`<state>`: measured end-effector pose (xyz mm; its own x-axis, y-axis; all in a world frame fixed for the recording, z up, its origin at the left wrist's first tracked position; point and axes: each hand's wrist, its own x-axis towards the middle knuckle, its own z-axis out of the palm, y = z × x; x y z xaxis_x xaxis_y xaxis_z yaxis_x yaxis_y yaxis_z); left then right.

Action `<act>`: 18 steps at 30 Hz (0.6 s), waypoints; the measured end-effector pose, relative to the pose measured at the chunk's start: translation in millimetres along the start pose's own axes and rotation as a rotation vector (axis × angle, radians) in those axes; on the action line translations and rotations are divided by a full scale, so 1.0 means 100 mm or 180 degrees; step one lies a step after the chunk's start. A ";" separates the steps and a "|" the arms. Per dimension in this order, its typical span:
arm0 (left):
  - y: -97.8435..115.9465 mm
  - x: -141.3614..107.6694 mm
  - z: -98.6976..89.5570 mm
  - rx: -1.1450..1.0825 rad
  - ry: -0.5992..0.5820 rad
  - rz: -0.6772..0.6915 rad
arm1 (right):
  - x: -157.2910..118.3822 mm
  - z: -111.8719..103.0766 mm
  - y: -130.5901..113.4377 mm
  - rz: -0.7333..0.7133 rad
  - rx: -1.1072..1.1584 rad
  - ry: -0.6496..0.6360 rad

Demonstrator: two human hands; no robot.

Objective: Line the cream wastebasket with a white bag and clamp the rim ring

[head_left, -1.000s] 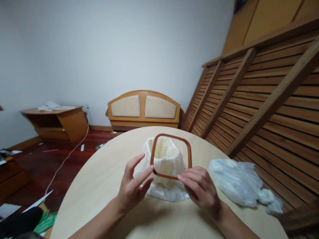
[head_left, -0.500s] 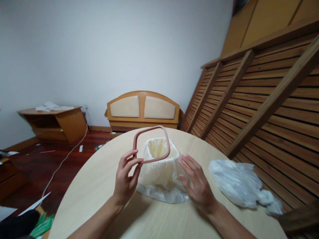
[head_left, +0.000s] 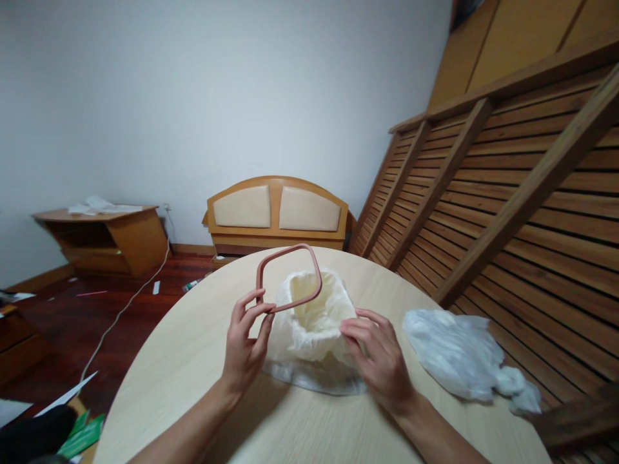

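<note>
Reddish-brown frame (head_left: 318,274), round-cornered, held tilted above the left part of a white-lined container (head_left: 316,337); its lower left corner is pinched between thumb and fingers of the left hand (head_left: 246,345). Container's right rim is touched by the bent fingers of the right hand (head_left: 380,357); whether lining is pinched there cannot be told. Gap between hands is filled by the container. Tabletop (head_left: 188,380), pale and round, is extended leftward to its curved edge; near the right edge, a translucent plastic bag (head_left: 449,351) is seen. Beyond: padded headboard (head_left: 275,209) set by a whitish wall (head_left: 242,90); slatted wooden panel (head_left: 488,200) slanted at right; dark red floor (head_left: 140,309) crossed by a cord (head_left: 112,327).
</note>
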<state>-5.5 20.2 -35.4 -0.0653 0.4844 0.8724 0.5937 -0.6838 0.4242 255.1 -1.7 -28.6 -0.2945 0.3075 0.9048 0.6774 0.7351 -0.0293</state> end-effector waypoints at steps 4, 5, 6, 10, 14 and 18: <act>0.01 0.00 -0.01 -0.0009 -0.0006 0.0003 | 0.07 -0.06 -0.06 -0.0153 0.0087 -0.0006; 0.01 0.00 -0.01 -0.0005 -0.0014 0.0000 | 0.08 -0.07 -0.07 -0.0177 0.0100 -0.0015; 0.01 0.00 -0.01 0.0002 -0.0023 0.0000 | 0.09 -0.07 -0.09 -0.0197 0.0116 -0.0030; 0.03 0.00 -0.02 0.0015 -0.0017 0.0031 | 0.10 -0.08 -0.13 -0.0255 0.0174 -0.0120; 0.03 0.01 -0.02 0.0029 0.0040 0.0038 | 0.08 -0.09 -0.11 -0.0273 0.0154 -0.0281; 0.03 0.01 -0.02 0.0013 0.0071 0.0008 | 0.06 -0.09 -0.10 -0.0334 0.0153 -0.0290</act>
<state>-5.3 17.2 -33.1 -0.0817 0.4705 0.8786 0.5972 -0.6827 0.4211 252.8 -12.5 -19.3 -0.4233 0.2794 0.8618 0.6072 0.7935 0.0410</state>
